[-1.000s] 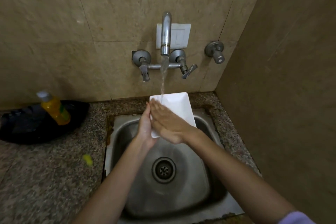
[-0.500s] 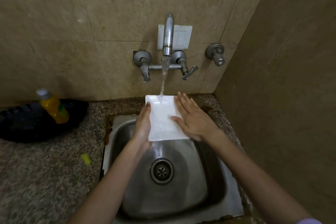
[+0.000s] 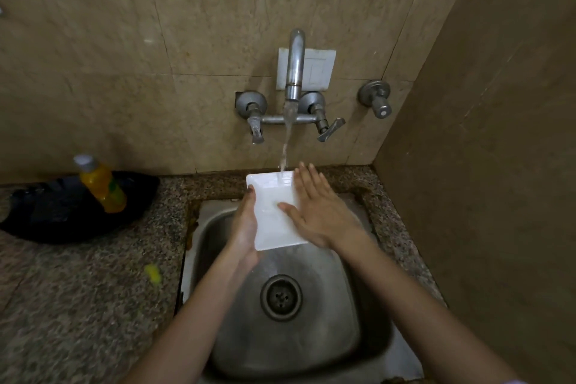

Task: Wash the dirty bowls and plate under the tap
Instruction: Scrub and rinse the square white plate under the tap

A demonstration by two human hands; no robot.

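Observation:
A white rectangular plate [image 3: 272,221] is held over the steel sink [image 3: 218,337], under the stream running from the tap [image 3: 294,65]. Water lands on the plate's far edge. My left hand [image 3: 246,224] grips the plate's left edge from beneath, thumb on the rim. My right hand [image 3: 318,209] lies flat on the plate's right half with fingers spread, covering that side.
A yellow bottle [image 3: 101,185] stands on a black bag [image 3: 62,212] on the granite counter [image 3: 78,305] at left. A yellow scrap [image 3: 152,273] lies near the sink edge. Two tap handles [image 3: 330,129] and a wall valve [image 3: 375,98] sit behind. A wall closes the right side.
My right hand slid from the plate's left part across to its right half. The plate tilted flatter under the stream, and my left hand kept hold of its left edge.

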